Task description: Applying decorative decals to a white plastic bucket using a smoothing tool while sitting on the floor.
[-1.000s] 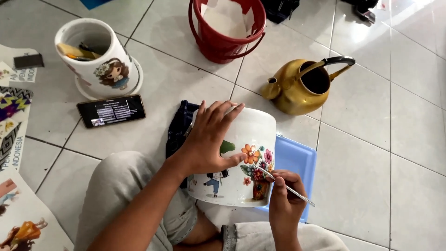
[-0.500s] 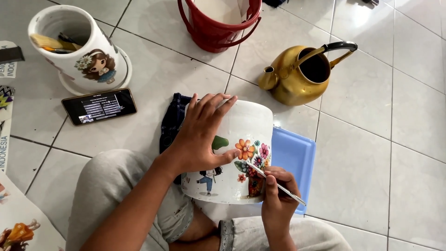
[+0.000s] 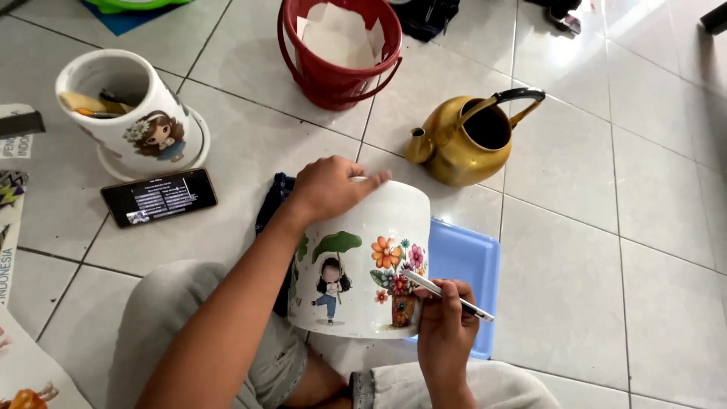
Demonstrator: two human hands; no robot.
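Brush tip hidden against painted flowers on white ceramic pot (image 3: pixel 363 265); pot's rim under left hand (image 3: pixel 329 188); green object (image 3: pixel 136 4) cut by top edge; black phone (image 3: pixel 159 197) screen unreadable; blue plastic tray (image 3: pixel 469 261) partly behind pot.

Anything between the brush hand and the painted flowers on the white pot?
Nothing visible. The right hand holds the thin white brush with its tip at the flowers on the white painted ceramic pot; left hand steadies the top.
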